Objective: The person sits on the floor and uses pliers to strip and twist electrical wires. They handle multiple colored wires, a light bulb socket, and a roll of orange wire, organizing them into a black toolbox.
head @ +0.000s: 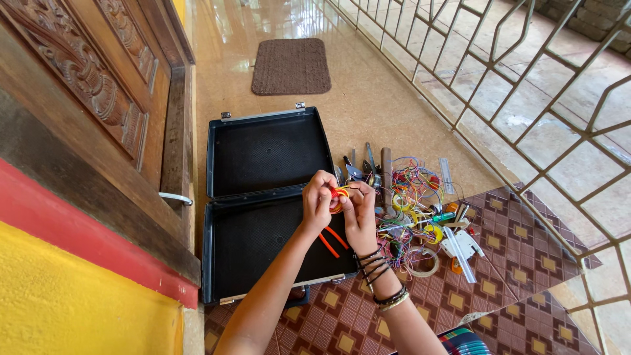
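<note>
My left hand and my right hand meet above the right edge of an open black tool case. Both pinch a small coil of red and yellow wire between their fingertips. Bangles and dark bands circle my right wrist. Orange-handled pliers lie inside the case's lower half, just below my hands.
A heap of coloured wires, tape rolls, a white plug and several hand tools lies on the floor right of the case. A carved wooden door stands at left, a metal railing at right, a brown doormat farther off.
</note>
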